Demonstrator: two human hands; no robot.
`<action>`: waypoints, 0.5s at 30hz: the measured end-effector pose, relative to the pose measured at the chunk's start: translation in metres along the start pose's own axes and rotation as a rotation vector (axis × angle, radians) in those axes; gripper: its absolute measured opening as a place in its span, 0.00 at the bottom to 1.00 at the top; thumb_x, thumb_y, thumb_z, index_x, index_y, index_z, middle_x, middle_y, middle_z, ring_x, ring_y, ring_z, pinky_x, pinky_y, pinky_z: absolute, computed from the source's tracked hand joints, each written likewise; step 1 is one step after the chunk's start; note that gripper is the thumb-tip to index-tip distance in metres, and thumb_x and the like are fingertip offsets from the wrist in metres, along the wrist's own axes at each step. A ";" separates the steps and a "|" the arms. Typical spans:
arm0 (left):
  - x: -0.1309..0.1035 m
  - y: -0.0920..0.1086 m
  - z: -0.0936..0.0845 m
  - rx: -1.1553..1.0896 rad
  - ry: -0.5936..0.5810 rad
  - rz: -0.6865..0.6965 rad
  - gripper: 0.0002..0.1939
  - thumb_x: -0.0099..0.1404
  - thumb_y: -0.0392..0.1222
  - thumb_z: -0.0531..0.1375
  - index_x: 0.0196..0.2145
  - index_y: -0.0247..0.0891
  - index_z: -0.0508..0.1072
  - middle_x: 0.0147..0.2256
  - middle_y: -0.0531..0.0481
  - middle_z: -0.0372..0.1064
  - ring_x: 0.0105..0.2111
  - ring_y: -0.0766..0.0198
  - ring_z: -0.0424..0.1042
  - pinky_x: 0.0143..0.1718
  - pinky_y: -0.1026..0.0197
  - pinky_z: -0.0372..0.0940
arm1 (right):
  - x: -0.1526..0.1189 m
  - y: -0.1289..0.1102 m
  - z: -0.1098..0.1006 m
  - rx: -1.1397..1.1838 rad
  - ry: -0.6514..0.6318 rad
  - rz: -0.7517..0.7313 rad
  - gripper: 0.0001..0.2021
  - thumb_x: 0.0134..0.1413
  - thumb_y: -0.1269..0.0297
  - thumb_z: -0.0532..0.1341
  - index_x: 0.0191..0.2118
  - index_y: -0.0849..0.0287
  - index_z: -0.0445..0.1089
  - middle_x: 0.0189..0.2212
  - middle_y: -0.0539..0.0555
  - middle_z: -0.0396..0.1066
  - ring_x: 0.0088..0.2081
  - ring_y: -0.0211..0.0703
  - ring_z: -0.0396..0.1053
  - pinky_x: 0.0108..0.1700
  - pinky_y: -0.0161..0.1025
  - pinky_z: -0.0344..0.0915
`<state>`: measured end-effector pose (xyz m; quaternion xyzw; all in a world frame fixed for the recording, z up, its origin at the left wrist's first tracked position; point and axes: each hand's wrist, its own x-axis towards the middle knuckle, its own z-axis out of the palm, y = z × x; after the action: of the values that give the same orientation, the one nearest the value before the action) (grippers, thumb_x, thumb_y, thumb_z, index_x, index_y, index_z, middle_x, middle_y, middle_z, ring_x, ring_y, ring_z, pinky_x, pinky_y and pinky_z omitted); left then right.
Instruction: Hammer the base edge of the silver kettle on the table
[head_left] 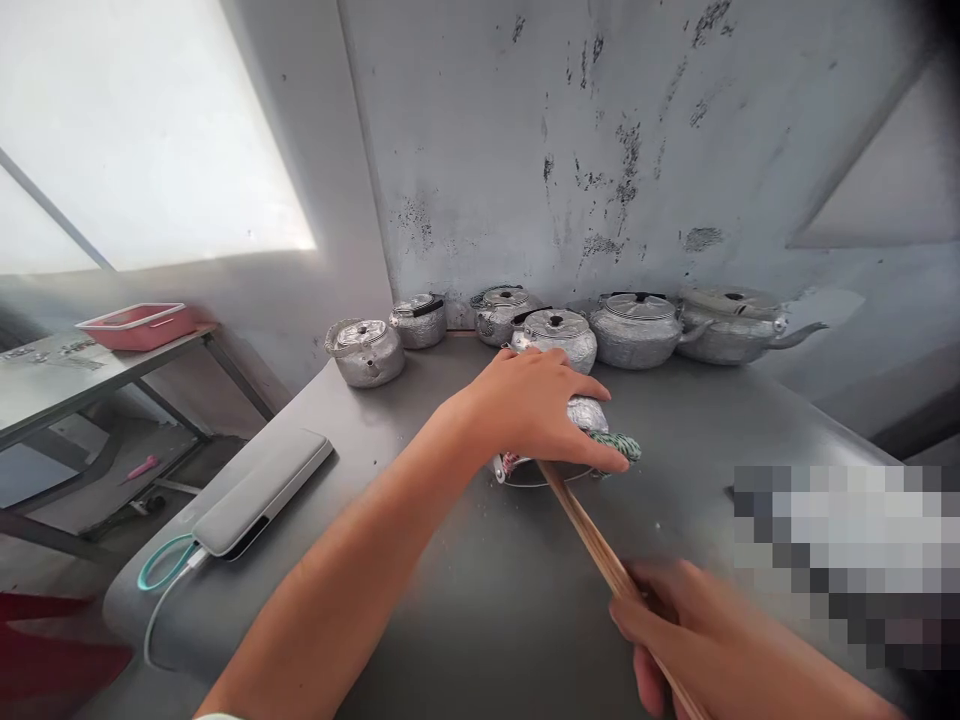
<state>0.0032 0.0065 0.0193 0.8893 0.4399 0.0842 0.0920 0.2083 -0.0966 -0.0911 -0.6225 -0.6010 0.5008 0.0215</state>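
Note:
A small silver kettle (pixel 589 412) sits on the grey table in front of me, mostly hidden under my left hand (pixel 536 405). That hand reaches over the kettle with fingers and thumb apart, gripping it from above. Beside the thumb shows the kettle's handle (pixel 621 446), wrapped in green and white cord; a bit of red and white cord (pixel 510 462) peeks out on the left. My right hand (pixel 679 625) is closed around a wooden stick (pixel 596 540). The stick slants up to the kettle's near side, where its far tip is hidden by my left hand.
Several dented silver kettles, among them one with a long spout (pixel 731 325), line the table's (pixel 465 600) back edge by the stained wall. At left lies a grey power bank (pixel 262 495) with a cable (pixel 154 610). A pink basket (pixel 139 327) rests on another table. Something blurred lies right.

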 end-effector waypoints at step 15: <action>-0.005 0.003 0.003 0.027 0.006 -0.067 0.42 0.56 0.68 0.61 0.64 0.50 0.64 0.61 0.43 0.62 0.60 0.44 0.61 0.58 0.44 0.62 | 0.023 -0.054 -0.001 0.312 -0.135 -0.075 0.06 0.71 0.64 0.46 0.43 0.54 0.58 0.19 0.41 0.65 0.11 0.31 0.59 0.13 0.29 0.60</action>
<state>0.0035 0.0008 0.0172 0.8749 0.4710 0.0780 0.0813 0.1645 -0.0635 -0.0698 -0.5534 -0.5389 0.6277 0.0961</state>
